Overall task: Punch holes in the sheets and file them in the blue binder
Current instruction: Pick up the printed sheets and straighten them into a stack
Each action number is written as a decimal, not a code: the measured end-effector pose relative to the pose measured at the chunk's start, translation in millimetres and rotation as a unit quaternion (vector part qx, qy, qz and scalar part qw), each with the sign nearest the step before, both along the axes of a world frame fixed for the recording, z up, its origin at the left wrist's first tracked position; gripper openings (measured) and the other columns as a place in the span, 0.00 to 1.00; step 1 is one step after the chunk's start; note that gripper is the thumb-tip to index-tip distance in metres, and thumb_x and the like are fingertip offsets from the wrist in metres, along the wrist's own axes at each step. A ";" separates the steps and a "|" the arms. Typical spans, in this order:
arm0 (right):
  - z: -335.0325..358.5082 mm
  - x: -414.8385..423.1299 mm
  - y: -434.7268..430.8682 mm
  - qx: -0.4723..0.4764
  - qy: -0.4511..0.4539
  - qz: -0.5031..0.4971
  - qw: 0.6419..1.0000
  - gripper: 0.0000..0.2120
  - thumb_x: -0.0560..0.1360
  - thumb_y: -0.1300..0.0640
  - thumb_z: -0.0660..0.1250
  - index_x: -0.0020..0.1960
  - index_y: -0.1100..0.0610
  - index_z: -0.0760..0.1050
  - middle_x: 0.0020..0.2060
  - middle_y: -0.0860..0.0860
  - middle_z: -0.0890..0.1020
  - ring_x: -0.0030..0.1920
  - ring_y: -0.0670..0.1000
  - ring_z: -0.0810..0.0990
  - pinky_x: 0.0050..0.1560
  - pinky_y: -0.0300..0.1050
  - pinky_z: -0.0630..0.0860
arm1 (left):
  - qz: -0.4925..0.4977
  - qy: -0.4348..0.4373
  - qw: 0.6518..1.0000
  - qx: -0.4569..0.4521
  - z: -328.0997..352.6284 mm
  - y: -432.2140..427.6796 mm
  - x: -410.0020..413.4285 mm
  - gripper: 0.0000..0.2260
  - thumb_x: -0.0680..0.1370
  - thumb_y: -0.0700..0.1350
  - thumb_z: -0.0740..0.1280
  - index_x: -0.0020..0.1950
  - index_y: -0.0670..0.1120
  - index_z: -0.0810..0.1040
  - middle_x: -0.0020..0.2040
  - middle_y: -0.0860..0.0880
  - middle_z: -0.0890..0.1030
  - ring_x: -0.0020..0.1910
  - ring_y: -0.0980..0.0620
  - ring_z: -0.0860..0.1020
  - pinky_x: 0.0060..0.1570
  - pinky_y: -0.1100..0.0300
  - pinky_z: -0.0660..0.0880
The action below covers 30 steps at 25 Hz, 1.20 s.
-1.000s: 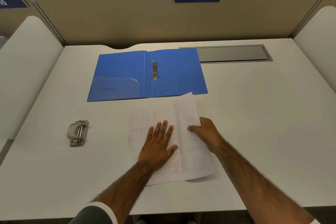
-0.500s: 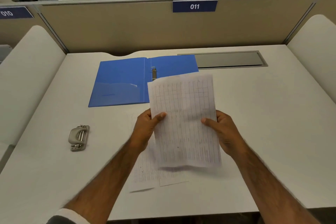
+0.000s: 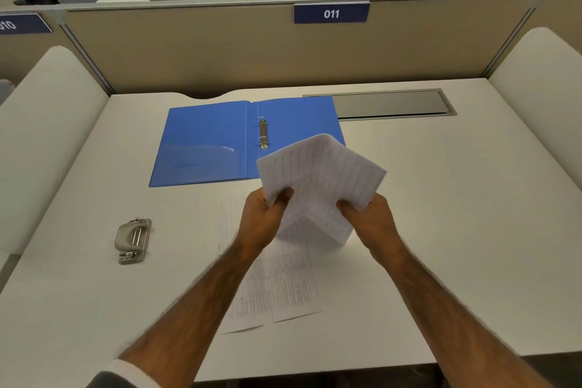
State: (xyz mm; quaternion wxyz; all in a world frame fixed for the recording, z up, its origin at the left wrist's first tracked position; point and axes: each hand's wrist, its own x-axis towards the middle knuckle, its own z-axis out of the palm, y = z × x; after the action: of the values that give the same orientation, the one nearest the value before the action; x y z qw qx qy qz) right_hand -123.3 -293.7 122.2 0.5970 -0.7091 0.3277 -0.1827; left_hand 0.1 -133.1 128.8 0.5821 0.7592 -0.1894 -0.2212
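Held sheet: a white printed sheet with a ruled grid (image 3: pixel 318 179) is up off the desk, bent into a soft fold, hanging in front of the binder's near right corner
Left hand: left hand (image 3: pixel 263 219) pinches the sheet's left edge, thumb on top
Right hand: right hand (image 3: pixel 370 219) grips the sheet's right lower edge, fingers closed round it
Other sheets: more white printed sheets (image 3: pixel 277 287) lie flat on the desk under the forearms
Binder: the blue ring binder (image 3: pixel 204 142) lies open and flat beyond the hands, metal rings showing at the spine
Punch: a grey metal hole punch (image 3: pixel 133 240) sits well left of the sheets, untouched
Desk: white desk top (image 3: pixel 456 214) carries it all
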 end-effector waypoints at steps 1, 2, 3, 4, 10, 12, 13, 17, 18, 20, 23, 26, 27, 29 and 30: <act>-0.8 0.6 -0.1 -0.007 0.001 -0.013 1.000 0.07 0.74 0.60 0.71 0.43 0.49 0.77 0.44 0.58 0.83 0.48 0.60 0.83 0.46 0.61 0.81 | 0.003 -0.007 1.000 -0.004 0.9 -3.2 -0.9 0.11 0.80 0.49 0.64 0.60 0.49 0.77 0.48 0.53 0.81 0.48 0.52 0.82 0.53 0.50 0.81; -0.7 1.0 -2.6 -0.012 -0.007 -0.024 1.000 0.06 0.74 0.59 0.71 0.43 0.49 0.77 0.43 0.59 0.83 0.47 0.60 0.83 0.46 0.61 0.81 | 0.005 -0.016 1.000 -0.010 1.2 -4.7 0.0 0.11 0.80 0.49 0.64 0.61 0.48 0.76 0.49 0.52 0.81 0.49 0.52 0.81 0.53 0.52 0.81; 0.1 0.9 -6.1 -0.014 -0.018 -0.027 0.999 0.05 0.74 0.58 0.71 0.44 0.49 0.77 0.43 0.58 0.83 0.46 0.59 0.83 0.45 0.60 0.82 | 0.006 -0.025 1.000 -0.013 1.3 -4.5 1.8 0.11 0.80 0.50 0.64 0.61 0.49 0.76 0.49 0.52 0.81 0.49 0.52 0.81 0.51 0.55 0.81; 0.8 0.8 -9.2 -0.015 -0.024 -0.024 0.999 0.05 0.74 0.57 0.71 0.47 0.49 0.77 0.44 0.56 0.83 0.46 0.57 0.83 0.44 0.57 0.83 | 0.003 -0.027 1.000 -0.014 -0.3 -3.6 4.1 0.12 0.79 0.51 0.65 0.61 0.50 0.75 0.50 0.53 0.81 0.49 0.52 0.81 0.50 0.57 0.81; -5.1 1.6 -7.4 -0.023 0.005 -0.025 0.999 0.06 0.75 0.58 0.70 0.51 0.54 0.77 0.43 0.53 0.82 0.47 0.55 0.83 0.42 0.46 0.82 | -0.004 -0.017 1.000 0.024 -9.0 -11.8 3.9 0.14 0.80 0.51 0.64 0.63 0.47 0.76 0.51 0.50 0.81 0.48 0.52 0.81 0.55 0.50 0.80; -4.9 0.9 -9.3 -0.027 -0.007 -0.035 0.999 0.04 0.76 0.58 0.69 0.50 0.52 0.76 0.42 0.51 0.82 0.46 0.53 0.83 0.41 0.44 0.82 | 0.003 -0.029 0.999 0.021 -9.1 -12.9 4.5 0.15 0.80 0.51 0.64 0.64 0.46 0.76 0.52 0.50 0.81 0.49 0.52 0.81 0.54 0.53 0.79; -5.7 1.2 -10.7 -0.030 -0.004 -0.035 0.999 0.04 0.76 0.57 0.69 0.49 0.52 0.76 0.42 0.50 0.82 0.45 0.52 0.83 0.41 0.45 0.82 | -0.001 -0.033 0.999 0.024 -10.0 -12.8 4.2 0.15 0.80 0.51 0.64 0.64 0.46 0.76 0.51 0.51 0.81 0.48 0.53 0.81 0.54 0.54 0.79; -8.5 2.5 -9.1 -0.034 0.017 -0.042 0.998 0.08 0.76 0.54 0.70 0.50 0.57 0.77 0.41 0.52 0.82 0.45 0.56 0.84 0.42 0.48 0.82 | -0.013 -0.035 0.998 0.053 -11.1 -13.8 1.4 0.14 0.81 0.50 0.63 0.63 0.45 0.77 0.50 0.52 0.81 0.45 0.57 0.80 0.55 0.51 0.80; -6.5 4.3 -8.6 -0.035 0.007 -0.050 0.998 0.07 0.76 0.54 0.69 0.50 0.57 0.77 0.42 0.52 0.82 0.46 0.55 0.83 0.43 0.48 0.83 | -0.010 -0.045 0.997 0.055 -8.6 -14.3 3.1 0.14 0.81 0.51 0.63 0.62 0.45 0.77 0.50 0.51 0.81 0.45 0.56 0.80 0.55 0.51 0.80; 0.9 8.1 -7.1 -0.045 -0.014 -0.052 0.998 0.06 0.76 0.54 0.69 0.51 0.54 0.77 0.44 0.51 0.82 0.46 0.53 0.83 0.44 0.49 0.83 | 0.001 -0.063 0.996 0.064 -1.8 -11.0 8.6 0.16 0.80 0.53 0.63 0.62 0.45 0.78 0.51 0.50 0.81 0.46 0.53 0.80 0.53 0.54 0.80; 10.7 17.8 3.0 -0.043 -0.021 -0.012 0.999 0.08 0.77 0.54 0.68 0.56 0.51 0.75 0.48 0.49 0.82 0.48 0.50 0.83 0.45 0.46 0.82 | 0.018 -0.055 0.996 0.075 3.0 9.0 16.6 0.16 0.79 0.55 0.65 0.62 0.47 0.77 0.54 0.51 0.82 0.49 0.52 0.81 0.51 0.57 0.79; 2.0 30.4 17.7 -0.008 0.004 0.035 0.999 0.12 0.76 0.53 0.68 0.59 0.51 0.75 0.51 0.48 0.82 0.49 0.49 0.83 0.49 0.48 0.82 | 0.038 -0.055 0.994 0.090 -2.8 37.2 19.7 0.12 0.79 0.53 0.65 0.59 0.49 0.77 0.52 0.56 0.80 0.43 0.60 0.80 0.44 0.67 0.77; -4.1 33.7 22.6 0.003 0.016 0.046 0.999 0.13 0.76 0.53 0.69 0.60 0.52 0.76 0.52 0.48 0.83 0.49 0.49 0.83 0.50 0.49 0.82 | 0.050 -0.060 0.992 0.104 -7.4 46.6 19.9 0.11 0.79 0.52 0.65 0.59 0.49 0.77 0.52 0.56 0.80 0.42 0.61 0.79 0.41 0.70 0.76; -20.2 40.1 32.8 0.027 0.045 0.059 0.997 0.15 0.75 0.54 0.70 0.61 0.54 0.77 0.53 0.49 0.83 0.50 0.50 0.83 0.53 0.53 0.81 | 0.075 -0.070 0.985 0.141 -18.1 64.9 19.1 0.12 0.80 0.50 0.66 0.60 0.46 0.77 0.52 0.54 0.79 0.42 0.61 0.78 0.42 0.69 0.74; -28.7 42.6 38.3 0.039 0.059 0.068 0.995 0.15 0.74 0.55 0.70 0.61 0.54 0.77 0.53 0.49 0.83 0.50 0.50 0.83 0.54 0.54 0.81 | 0.085 -0.069 0.982 0.156 -23.0 72.4 17.4 0.12 0.80 0.49 0.66 0.61 0.46 0.76 0.52 0.54 0.79 0.42 0.62 0.77 0.44 0.67 0.75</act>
State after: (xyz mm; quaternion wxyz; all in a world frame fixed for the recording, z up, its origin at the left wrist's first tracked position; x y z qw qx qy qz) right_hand -80.7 -255.3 93.4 0.6151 -0.7151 0.3206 -0.0866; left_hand 17.6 -60.7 105.8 0.4586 0.8675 -0.1269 -0.1453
